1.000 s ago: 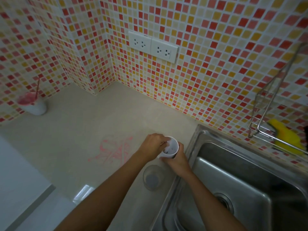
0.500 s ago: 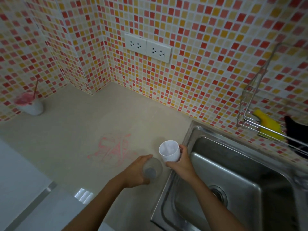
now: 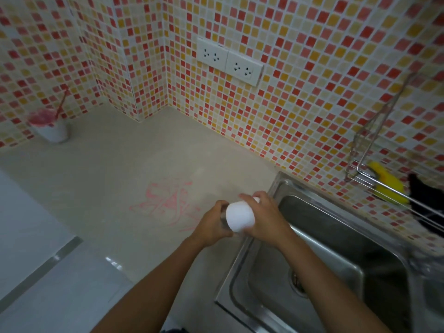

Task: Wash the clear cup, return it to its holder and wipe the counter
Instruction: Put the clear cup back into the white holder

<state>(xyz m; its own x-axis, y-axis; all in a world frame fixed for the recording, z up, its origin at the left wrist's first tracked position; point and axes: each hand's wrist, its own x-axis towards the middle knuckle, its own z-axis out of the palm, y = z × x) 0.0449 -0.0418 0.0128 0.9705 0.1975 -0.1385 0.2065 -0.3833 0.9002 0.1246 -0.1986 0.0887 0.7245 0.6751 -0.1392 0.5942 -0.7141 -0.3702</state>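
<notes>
My right hand (image 3: pixel 265 218) grips a white cup-shaped holder (image 3: pixel 240 217), tipped on its side with its flat bottom facing me. My left hand (image 3: pixel 212 224) grips the clear cup (image 3: pixel 224 216), of which only a grey sliver shows at the holder's left edge. Both hands are together above the counter (image 3: pixel 120 188), just left of the steel sink (image 3: pixel 336 255). A pink smear (image 3: pixel 168 203) stains the counter to the left of my hands.
A white cup with pink contents and a straw (image 3: pixel 49 124) stands at the far left by the tiled wall. A wire rack (image 3: pixel 374 164) on the wall right of the sink holds a yellow sponge (image 3: pixel 386 185) and a black item (image 3: pixel 427 203). Wall sockets (image 3: pixel 229 61) sit above the counter.
My left hand took hold of the clear cup and lifted it from the counter. My right hand tipped the white holder onto its side, and both came together.
</notes>
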